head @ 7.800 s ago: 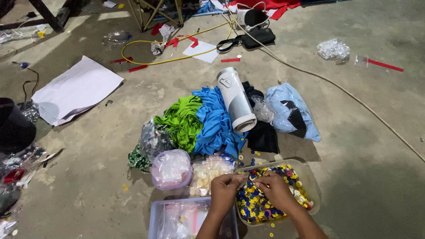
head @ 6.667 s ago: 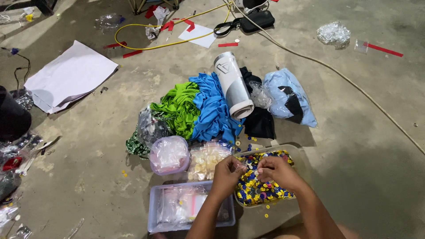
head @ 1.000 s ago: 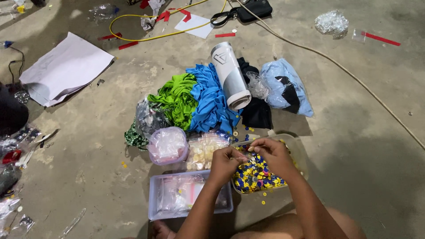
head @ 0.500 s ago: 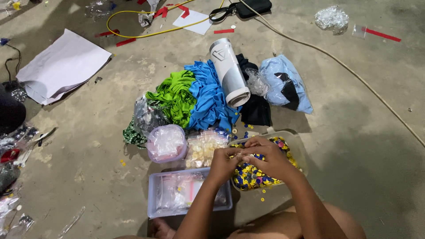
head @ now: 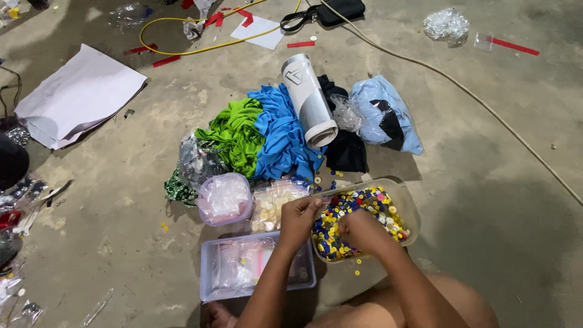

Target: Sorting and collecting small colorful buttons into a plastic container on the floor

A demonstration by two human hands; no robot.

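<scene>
Bare concrete floor (head: 498, 200), dusty and littered, seen from the head camera looking down past bent knees.

Close in front: a clear tub (head: 405, 206) tilted toward the body, full of small coloured buttons (head: 364, 209) in yellow, blue, red and white; tilted, probably, to keep them pooled within easy reach. Left hand (head: 299, 220) at the tub's near-left rim, fingers curled and pinched together, seemingly on a button or two, though too small to tell. Right hand (head: 359, 231) down among the buttons, fingers bent into the heap; whether closed on anything cannot be told.

Just left of the tub, touching the left forearm: a shallow clear tray (head: 212, 279) holding small plastic bags, set close for handy reach. Behind it, a round pink-tinted container (head: 223, 197) and a bag of pale buttons (head: 276, 200), side by side. A few loose buttons scattered beside the tub.

Further back: heaped green cloth (head: 234, 133), blue cloth (head: 282, 136), a white roll (head: 308, 100) lying across them, a black cloth (head: 346, 152) and a pale blue bag (head: 379, 109).

Far off: white paper sheets (head: 79, 94), yellow cable (head: 182, 50), beige cord (head: 486, 106), red tape scraps.
</scene>
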